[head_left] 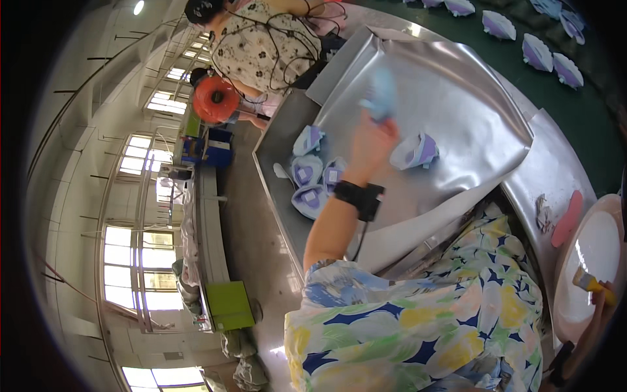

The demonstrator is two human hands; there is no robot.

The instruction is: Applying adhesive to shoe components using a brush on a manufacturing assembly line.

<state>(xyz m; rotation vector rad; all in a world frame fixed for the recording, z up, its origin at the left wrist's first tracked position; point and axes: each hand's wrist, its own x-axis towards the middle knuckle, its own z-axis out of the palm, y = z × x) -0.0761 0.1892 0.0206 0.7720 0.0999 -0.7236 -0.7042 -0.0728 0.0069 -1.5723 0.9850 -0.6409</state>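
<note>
I read: left hand (373, 147) pinching a blurred pale-blue piece (381, 95), outline lost, above the silvery metal surface (450, 78); right hand (602, 304), half-lost in shadow, gripping a yellow-handled brush (587, 281) over a pink-rimmed white oval dish (597, 235), presumably against drips. Blue-and-purple cupped pieces (305, 171) sit near the surface's left edge, likely parked.

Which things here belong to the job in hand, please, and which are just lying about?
Likely in use:
light blue piece, blurred, in the left hand
yellow-handled brush in the right hand
oval pinkish white bowl
curved purple and blue pieces on grey metal surface

Apparently lying about:
flat curved pink strip
crumpled greyish scrap
boxy bright green container
</note>
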